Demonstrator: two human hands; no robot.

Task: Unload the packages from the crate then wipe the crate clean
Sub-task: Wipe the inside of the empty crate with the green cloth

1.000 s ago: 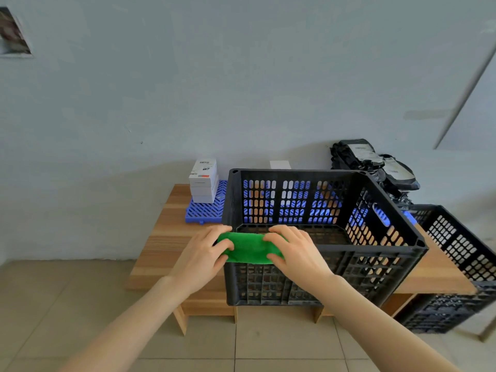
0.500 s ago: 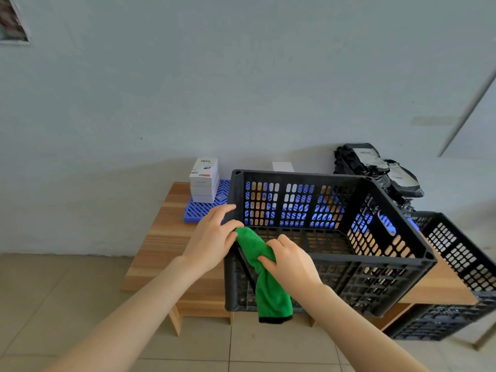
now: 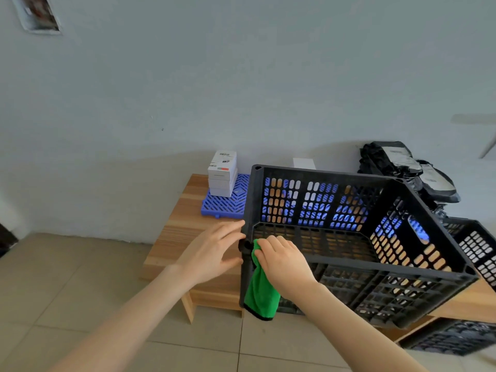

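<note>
A black slotted plastic crate [image 3: 375, 267] stands on a low wooden table [image 3: 182, 226], with nothing visible inside it. My right hand [image 3: 284, 261] grips a green cloth [image 3: 261, 294] at the crate's near left corner; the cloth hangs down the outside of the front wall. My left hand [image 3: 212, 251] lies with straight fingers against the crate's left wall at that same corner. A stack of white boxes [image 3: 222, 173] stands on a blue slotted mat [image 3: 228, 205] behind the crate's left side.
Black bagged packages [image 3: 408, 167] are piled at the back right against the wall. A second black crate [image 3: 475, 245] sits to the right, partly under the table edge. The floor is beige tile [image 3: 67, 291]. A small white box [image 3: 303, 162] shows behind the crate.
The cloth, first stretched between both hands on the front rim, now hangs from my right hand at the left corner. My left hand has let go of it and moved to the crate's side.
</note>
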